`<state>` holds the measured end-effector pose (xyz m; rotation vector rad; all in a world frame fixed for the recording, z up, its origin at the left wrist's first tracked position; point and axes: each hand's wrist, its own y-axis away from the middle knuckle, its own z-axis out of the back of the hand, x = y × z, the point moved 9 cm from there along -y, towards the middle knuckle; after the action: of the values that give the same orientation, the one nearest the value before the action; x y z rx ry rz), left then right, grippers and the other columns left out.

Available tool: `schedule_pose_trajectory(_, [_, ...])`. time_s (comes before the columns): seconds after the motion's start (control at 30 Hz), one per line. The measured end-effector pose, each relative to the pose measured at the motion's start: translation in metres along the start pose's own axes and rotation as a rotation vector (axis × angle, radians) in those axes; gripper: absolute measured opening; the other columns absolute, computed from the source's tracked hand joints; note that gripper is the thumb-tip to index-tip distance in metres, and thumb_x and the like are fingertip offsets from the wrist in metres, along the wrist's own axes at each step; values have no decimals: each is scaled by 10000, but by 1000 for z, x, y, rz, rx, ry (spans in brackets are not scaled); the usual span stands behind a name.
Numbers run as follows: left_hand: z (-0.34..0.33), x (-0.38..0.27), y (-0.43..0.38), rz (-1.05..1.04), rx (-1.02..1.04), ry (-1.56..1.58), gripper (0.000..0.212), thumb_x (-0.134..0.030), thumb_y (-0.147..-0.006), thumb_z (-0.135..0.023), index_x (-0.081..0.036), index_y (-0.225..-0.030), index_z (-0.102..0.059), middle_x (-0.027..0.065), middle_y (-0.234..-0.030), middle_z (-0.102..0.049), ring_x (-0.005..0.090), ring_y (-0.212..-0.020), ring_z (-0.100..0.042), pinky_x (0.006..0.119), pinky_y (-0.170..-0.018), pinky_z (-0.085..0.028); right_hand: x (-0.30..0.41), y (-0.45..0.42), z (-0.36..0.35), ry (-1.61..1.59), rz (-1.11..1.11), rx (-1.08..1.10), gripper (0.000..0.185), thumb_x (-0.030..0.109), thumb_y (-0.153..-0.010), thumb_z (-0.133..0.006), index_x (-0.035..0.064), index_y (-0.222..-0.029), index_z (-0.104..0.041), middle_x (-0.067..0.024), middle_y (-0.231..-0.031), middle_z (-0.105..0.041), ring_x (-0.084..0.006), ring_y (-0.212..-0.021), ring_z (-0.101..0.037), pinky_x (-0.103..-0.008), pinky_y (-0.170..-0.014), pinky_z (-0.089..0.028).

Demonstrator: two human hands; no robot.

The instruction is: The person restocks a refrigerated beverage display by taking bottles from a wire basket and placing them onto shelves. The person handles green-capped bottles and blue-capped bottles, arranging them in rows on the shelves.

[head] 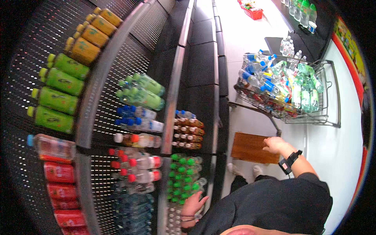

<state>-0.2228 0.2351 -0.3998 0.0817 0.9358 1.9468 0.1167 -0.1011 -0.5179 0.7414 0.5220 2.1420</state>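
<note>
My left hand (194, 204) is at the lower shelf, beside rows of clear plastic bottles with green caps (182, 179); its fingers are spread, and whether it touches a bottle is not plain. Bottles with white caps (174, 218) stand just below it. Over a brown wooden board (249, 147) near the floor, my right hand (274, 144) hangs with bent fingers and no object visible in it. A wire shopping cart (324, 119) heaped with plastic bottles (271, 86) stands beyond that hand.
Black perforated shelves on the left carry green bottles (60, 100), yellow-brown bottles (95, 38) and red packs (61, 192). A red basket (255, 13) sits farther down the aisle. More bottles (304, 14) stand on a dark surface at upper right, beside a white wall (346, 97).
</note>
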Motion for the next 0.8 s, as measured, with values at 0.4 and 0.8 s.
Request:
schedule_pose_trajectory(0.4, [137,51,-3,-328,-663,148,429,-283,-976,-669,10,-1283,-603,197,-1231,-622,401,-1163,-587,466,-1010,-475,174,-59,61,30,133,-100,458,470,-956,-661,130,-1261,-645,-167,-1128,-728,-394,-1069,-683,-513,-888,-557])
schedule_pose_trajectory(0.8, [133,51,3,-349,-779,48,400,-224,-913,-714,-60,-1264,-613,128,-1237,-585,348,-1174,-567,467,-989,-466,191,-79,30,60,168,26,396,410,-974,-620,122,-1243,-653,-168,-1126,-729,-398,-1082,-672,-494,-913,-535])
